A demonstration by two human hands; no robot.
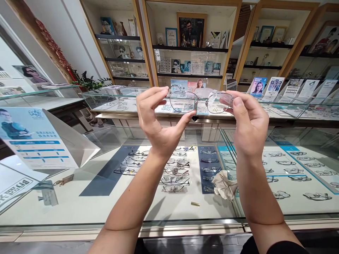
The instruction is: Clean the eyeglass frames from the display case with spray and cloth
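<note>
A pair of thin-rimmed eyeglasses (196,101) is raised level above the glass counter, with clear, roundish lenses. My left hand (160,123) grips the left lens, fingertips at its outer edge and thumb at the lower rim near the bridge. At the other end, my right hand (250,121) pinches the outer rim between thumb and fingers. Below, close to my right forearm, a crumpled beige cloth (224,185) rests on the counter glass.
Rows of glasses (174,171) lie inside the glass display counter (127,215). A folded sign (39,137) stands at left. A small gold piece (195,204) is near the front. Behind are another display counter (111,106) and wall shelves (190,48).
</note>
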